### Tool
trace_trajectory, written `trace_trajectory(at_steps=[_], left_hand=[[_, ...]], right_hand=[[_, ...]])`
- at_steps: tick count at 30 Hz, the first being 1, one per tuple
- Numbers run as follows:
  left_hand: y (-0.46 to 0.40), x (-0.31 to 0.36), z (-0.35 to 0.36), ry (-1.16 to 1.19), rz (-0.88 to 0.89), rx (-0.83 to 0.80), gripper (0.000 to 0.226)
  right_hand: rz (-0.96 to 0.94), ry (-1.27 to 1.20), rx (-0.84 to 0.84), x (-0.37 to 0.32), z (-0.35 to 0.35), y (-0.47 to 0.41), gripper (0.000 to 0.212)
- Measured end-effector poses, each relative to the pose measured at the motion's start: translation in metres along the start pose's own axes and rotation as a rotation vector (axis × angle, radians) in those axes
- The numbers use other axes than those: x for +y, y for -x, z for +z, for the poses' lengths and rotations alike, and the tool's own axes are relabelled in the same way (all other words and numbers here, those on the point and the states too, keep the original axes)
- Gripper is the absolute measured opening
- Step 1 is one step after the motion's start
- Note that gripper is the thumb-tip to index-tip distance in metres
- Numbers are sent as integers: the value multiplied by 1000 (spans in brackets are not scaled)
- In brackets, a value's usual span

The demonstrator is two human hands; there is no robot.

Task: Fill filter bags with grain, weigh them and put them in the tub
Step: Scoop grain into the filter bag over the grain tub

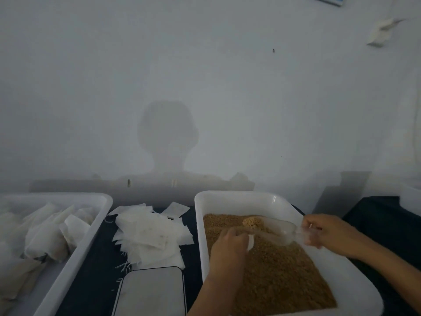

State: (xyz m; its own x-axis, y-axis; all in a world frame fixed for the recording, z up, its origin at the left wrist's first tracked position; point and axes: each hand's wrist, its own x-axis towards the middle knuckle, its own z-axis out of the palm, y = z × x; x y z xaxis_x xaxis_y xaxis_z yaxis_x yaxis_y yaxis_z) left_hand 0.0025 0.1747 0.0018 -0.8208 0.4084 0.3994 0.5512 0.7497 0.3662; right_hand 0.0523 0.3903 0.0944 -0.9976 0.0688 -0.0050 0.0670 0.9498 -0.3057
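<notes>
A white tub (230, 199) at the right holds brown grain (280, 279). My right hand (328, 233) grips the handle of a clear plastic scoop (275, 225), which carries a heap of grain at its tip above the tub. My left hand (230, 249) is curled over the grain just below the scoop and holds a white filter bag (250, 242), mostly hidden by the fingers. A pile of empty white filter bags (150, 236) lies on the dark table. The white tub (91, 238) at the left holds filled bags (47, 238). A flat scale (150, 293) sits in front of the pile.
A pale wall with a person's shadow stands close behind the table. A dark cloth covers the table at the far right (385, 220), beside a white container edge (410, 197).
</notes>
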Motion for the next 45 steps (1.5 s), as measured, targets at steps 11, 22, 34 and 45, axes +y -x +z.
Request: trace_trajectory(at_steps=[11,22,34,45], left_hand=[[0,-1,0,11,14,-53,20],[-1,-2,1,46,11,-102,20],[-2,1,-2,33,4,-146,21],[0,2,0,33,-1,-129,21]], right_hand=[[-51,4,-215,-1,-32,21,17],[-45,254,-292,-28,-40,8,16],[-43,430,-263,-43,-45,0,13],[-71,432,-232,-41,-45,0,21]])
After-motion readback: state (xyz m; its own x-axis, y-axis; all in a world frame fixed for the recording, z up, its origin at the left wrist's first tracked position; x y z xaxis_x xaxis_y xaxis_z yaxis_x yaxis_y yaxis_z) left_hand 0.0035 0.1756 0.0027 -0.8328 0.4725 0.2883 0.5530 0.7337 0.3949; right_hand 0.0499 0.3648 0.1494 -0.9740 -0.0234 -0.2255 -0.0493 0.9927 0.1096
